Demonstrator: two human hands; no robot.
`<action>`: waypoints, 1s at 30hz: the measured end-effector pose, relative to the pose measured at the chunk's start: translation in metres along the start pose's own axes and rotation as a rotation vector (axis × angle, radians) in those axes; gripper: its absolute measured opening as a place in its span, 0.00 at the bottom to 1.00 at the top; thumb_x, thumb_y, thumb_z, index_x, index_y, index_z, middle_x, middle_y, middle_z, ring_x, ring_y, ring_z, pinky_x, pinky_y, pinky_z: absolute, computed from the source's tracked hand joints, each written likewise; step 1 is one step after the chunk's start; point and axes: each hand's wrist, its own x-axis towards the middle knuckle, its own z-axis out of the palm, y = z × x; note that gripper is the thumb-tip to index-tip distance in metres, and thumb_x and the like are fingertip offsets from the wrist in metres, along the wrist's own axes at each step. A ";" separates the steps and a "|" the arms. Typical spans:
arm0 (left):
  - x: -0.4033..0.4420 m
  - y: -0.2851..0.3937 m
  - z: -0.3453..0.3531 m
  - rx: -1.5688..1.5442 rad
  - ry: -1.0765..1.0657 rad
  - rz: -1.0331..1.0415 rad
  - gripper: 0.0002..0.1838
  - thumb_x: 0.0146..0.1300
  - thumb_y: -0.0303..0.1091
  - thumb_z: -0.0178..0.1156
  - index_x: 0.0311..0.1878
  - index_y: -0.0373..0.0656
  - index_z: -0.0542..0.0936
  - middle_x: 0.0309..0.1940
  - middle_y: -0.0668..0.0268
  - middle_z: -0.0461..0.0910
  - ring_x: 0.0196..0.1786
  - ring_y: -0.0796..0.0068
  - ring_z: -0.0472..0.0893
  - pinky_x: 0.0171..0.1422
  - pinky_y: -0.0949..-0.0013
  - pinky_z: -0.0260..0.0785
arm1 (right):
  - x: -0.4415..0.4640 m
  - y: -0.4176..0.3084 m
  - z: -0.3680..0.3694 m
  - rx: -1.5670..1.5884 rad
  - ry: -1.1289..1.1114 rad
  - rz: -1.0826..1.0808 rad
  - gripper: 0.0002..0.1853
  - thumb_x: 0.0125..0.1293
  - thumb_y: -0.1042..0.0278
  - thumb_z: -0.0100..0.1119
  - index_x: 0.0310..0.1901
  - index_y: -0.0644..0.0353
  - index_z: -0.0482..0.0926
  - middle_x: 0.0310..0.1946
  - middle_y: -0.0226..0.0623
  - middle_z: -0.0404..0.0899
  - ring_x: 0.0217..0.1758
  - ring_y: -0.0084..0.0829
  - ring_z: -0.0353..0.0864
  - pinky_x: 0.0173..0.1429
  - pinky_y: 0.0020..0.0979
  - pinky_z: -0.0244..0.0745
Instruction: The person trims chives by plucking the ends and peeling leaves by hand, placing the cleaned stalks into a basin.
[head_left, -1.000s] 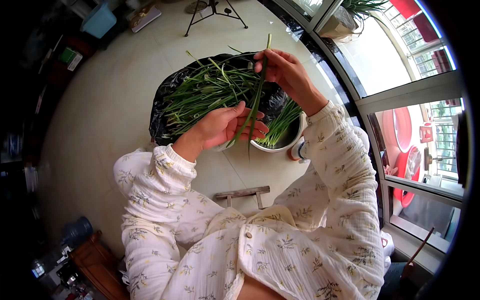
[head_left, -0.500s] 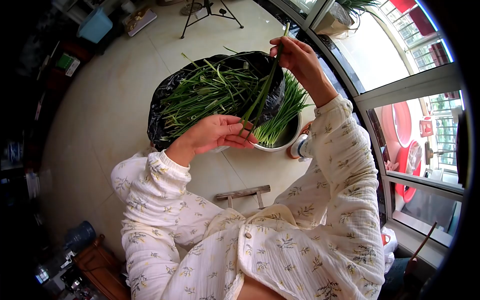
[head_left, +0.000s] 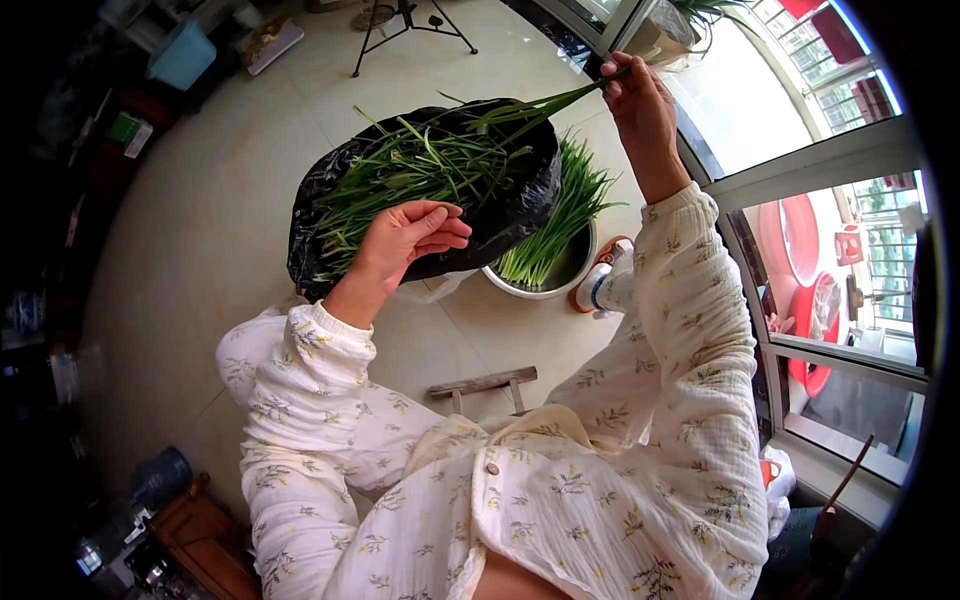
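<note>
A few long green chive stalks (head_left: 548, 103) trail leftward from my right hand (head_left: 643, 112), which pinches them at one end, raised by the window side. Their loose ends hang over a black plastic bag (head_left: 530, 215) heaped with more chives (head_left: 415, 175). In front of that bag is my left hand (head_left: 405, 248), its thumb pressed to the curled fingers; whether anything small is between them I cannot make out. Just right of the bag, a neat bunch of chives (head_left: 562, 220) stands in a round metal bowl (head_left: 540, 294).
A small wooden stool (head_left: 485, 384) stands on the tiled floor between my knees. My foot in an orange slipper (head_left: 588, 290) is beside the bowl. Glass window panels (head_left: 820, 155) run along the right. A black tripod-like stand (head_left: 405, 35) is at the back.
My right hand has moved up and right, carrying the chive stalks away from my left hand. The stalks swung from upright to nearly level. My left hand let go of them and shifted slightly left.
</note>
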 end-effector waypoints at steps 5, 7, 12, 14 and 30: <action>0.003 0.011 -0.029 1.143 0.348 0.419 0.16 0.54 0.31 0.67 0.47 0.39 0.81 0.37 0.59 0.84 0.39 0.65 0.83 0.45 0.70 0.75 | -0.008 -0.045 -0.026 -0.531 0.159 -0.462 0.13 0.73 0.64 0.48 0.46 0.65 0.78 0.33 0.35 0.83 0.28 0.17 0.77 0.37 0.19 0.75; -0.001 0.009 -0.038 1.429 0.460 0.654 0.17 0.51 0.31 0.68 0.46 0.40 0.82 0.42 0.58 0.82 0.43 0.58 0.81 0.48 0.66 0.73 | -0.023 -0.048 -0.028 -0.906 0.204 -0.505 0.10 0.70 0.66 0.52 0.44 0.62 0.81 0.32 0.31 0.82 0.28 0.20 0.78 0.37 0.20 0.75; -0.008 0.023 -0.052 1.349 0.376 0.437 0.09 0.52 0.31 0.67 0.34 0.37 0.84 0.42 0.55 0.82 0.43 0.55 0.81 0.48 0.63 0.73 | -0.066 0.032 -0.094 -1.666 -0.380 -0.405 0.09 0.60 0.72 0.56 0.42 0.60 0.81 0.36 0.34 0.76 0.40 0.36 0.77 0.43 0.31 0.75; -0.007 0.025 -0.068 1.392 0.387 0.452 0.11 0.53 0.33 0.67 0.37 0.36 0.84 0.44 0.54 0.81 0.44 0.55 0.81 0.49 0.63 0.72 | -0.097 0.089 -0.133 -1.723 -0.617 -0.201 0.10 0.56 0.74 0.57 0.40 0.61 0.80 0.38 0.37 0.73 0.45 0.38 0.74 0.47 0.34 0.74; -0.004 0.033 -0.109 1.412 0.456 0.209 0.15 0.53 0.30 0.65 0.45 0.36 0.81 0.35 0.57 0.82 0.33 0.63 0.79 0.41 0.65 0.72 | -0.225 0.250 -0.164 -1.756 -0.805 0.096 0.10 0.51 0.81 0.54 0.38 0.68 0.75 0.41 0.45 0.70 0.47 0.42 0.73 0.49 0.36 0.75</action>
